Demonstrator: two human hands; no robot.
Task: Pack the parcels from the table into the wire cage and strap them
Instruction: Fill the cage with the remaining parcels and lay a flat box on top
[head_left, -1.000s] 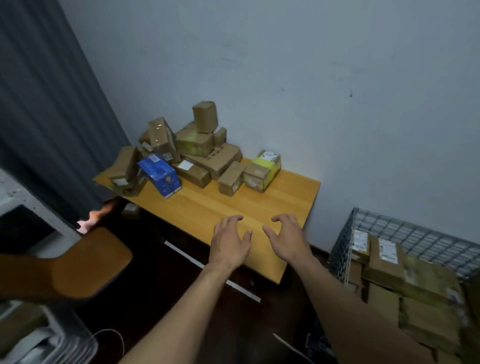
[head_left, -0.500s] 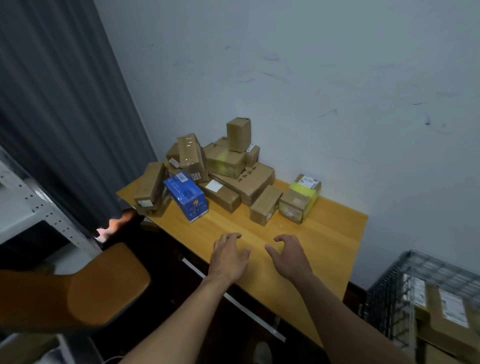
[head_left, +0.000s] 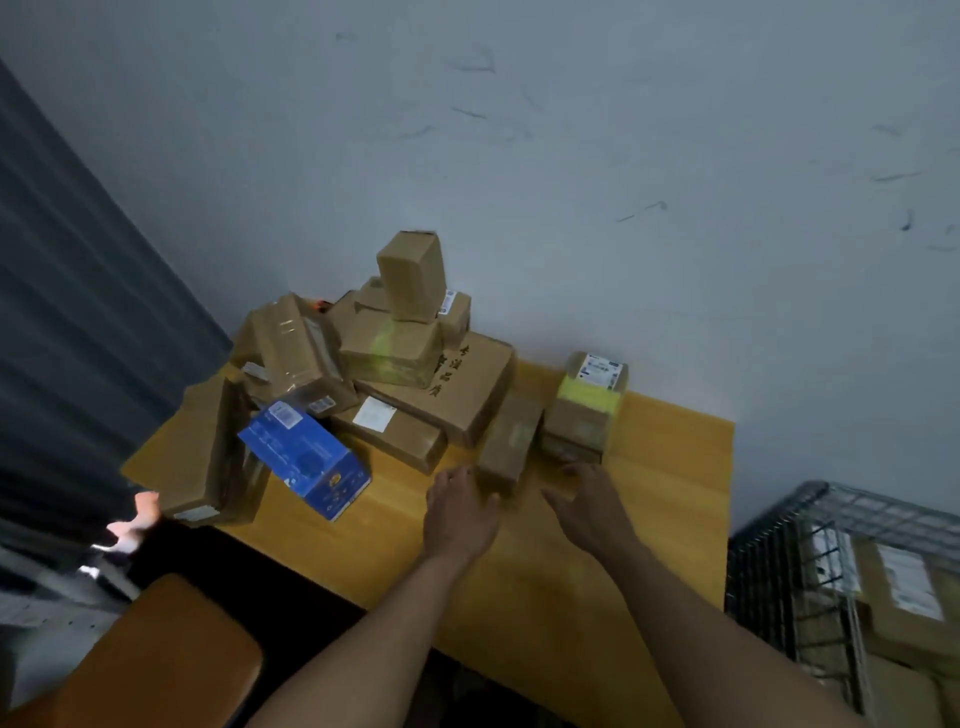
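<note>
A heap of brown cardboard parcels (head_left: 410, 358) lies at the back of the wooden table (head_left: 670, 499), with a blue box (head_left: 306, 460) at its front left. A narrow brown parcel (head_left: 511, 439) and a yellow-taped parcel (head_left: 584, 410) stand nearest me. My left hand (head_left: 457, 512) is open, its fingertips at the left of the narrow parcel's near end. My right hand (head_left: 592, 501) is open just in front of the yellow-taped parcel, holding nothing. The wire cage (head_left: 769, 561) stands at the lower right with several parcels inside.
A grey wall rises behind the table and a dark curtain (head_left: 78, 312) hangs at the left. A brown chair seat (head_left: 161, 654) sits at the lower left, close to the table's front edge. Dark floor shows below the table.
Both hands have reached forward across the table to the two nearest parcels. The view has moved closer to the heap, and the cage has slid toward the right edge.
</note>
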